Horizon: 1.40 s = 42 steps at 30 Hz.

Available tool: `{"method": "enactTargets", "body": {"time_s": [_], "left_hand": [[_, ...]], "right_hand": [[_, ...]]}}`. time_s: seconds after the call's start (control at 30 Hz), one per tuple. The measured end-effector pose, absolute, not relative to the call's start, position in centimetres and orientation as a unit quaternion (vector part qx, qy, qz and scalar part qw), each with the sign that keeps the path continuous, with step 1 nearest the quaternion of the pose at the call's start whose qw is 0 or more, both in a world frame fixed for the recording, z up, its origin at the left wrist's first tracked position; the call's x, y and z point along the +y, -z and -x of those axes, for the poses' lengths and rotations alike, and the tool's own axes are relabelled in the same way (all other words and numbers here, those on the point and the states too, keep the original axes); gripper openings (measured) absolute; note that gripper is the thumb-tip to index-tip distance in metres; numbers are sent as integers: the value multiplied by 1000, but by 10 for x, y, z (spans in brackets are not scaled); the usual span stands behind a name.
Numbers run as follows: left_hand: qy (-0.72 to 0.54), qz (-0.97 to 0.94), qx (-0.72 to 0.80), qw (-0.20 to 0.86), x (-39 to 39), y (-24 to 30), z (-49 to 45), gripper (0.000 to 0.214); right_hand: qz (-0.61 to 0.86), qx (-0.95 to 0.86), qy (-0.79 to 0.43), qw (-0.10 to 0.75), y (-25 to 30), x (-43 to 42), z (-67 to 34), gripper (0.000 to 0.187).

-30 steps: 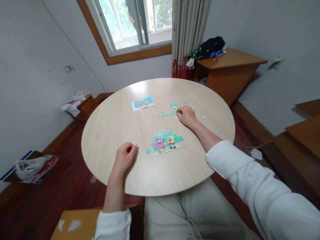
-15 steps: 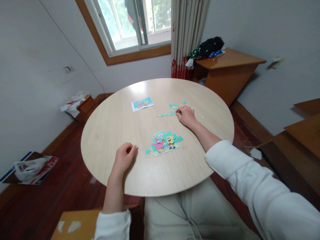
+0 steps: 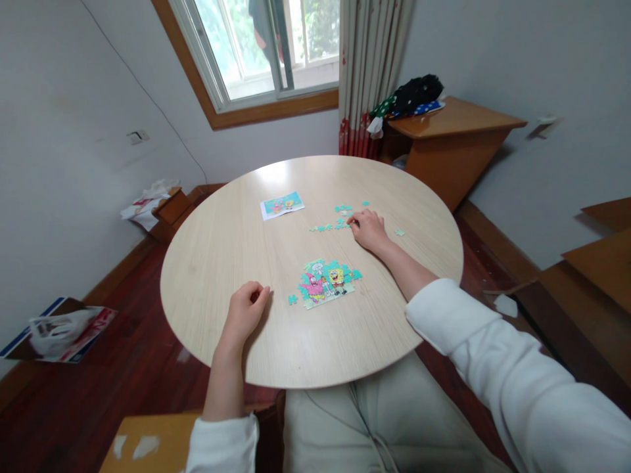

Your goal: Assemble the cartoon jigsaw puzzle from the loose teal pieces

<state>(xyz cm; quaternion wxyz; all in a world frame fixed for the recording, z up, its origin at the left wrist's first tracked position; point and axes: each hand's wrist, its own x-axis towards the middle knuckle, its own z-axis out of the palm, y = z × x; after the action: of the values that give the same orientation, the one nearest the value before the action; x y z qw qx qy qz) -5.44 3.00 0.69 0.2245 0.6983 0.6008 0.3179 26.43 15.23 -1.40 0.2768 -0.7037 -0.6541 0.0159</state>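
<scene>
My right hand (image 3: pixel 367 228) reaches to the far side of the table, thumb and forefinger pinched at a small teal puzzle piece (image 3: pixel 348 225) that the fingertips mostly cover. Just left of those fingertips lie several loose puzzle pieces (image 3: pixel 325 228). Closer to me is a partly joined jigsaw puzzle (image 3: pixel 328 284) with cartoon figures, pink and yellow, on teal. One teal piece (image 3: pixel 292 299) sits apart at its left. My left hand (image 3: pixel 247 307) rests on the table left of that piece, fingers curled closed, with nothing visible in them.
The round table (image 3: pixel 207 263) fills the middle. A printed picture (image 3: pixel 282 205) of the cartoon lies at its far left part. Single pieces lie beyond my right hand (image 3: pixel 365 203) and to its right (image 3: pixel 399 232). A wooden desk (image 3: pixel 463 121) with cloths stands behind.
Both hands stay in nearly the same place, and the puzzle pieces look unmoved. The whole view has shifted very slightly.
</scene>
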Motion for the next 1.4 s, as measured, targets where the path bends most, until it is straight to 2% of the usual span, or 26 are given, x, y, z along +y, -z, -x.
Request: {"method": "enactTargets", "body": {"time_s": [1.4], "left_hand": [[-316, -696, 605, 223, 29, -8, 53, 29]], "right_hand": [[700, -660, -28, 272, 13, 152, -265, 25]]}}
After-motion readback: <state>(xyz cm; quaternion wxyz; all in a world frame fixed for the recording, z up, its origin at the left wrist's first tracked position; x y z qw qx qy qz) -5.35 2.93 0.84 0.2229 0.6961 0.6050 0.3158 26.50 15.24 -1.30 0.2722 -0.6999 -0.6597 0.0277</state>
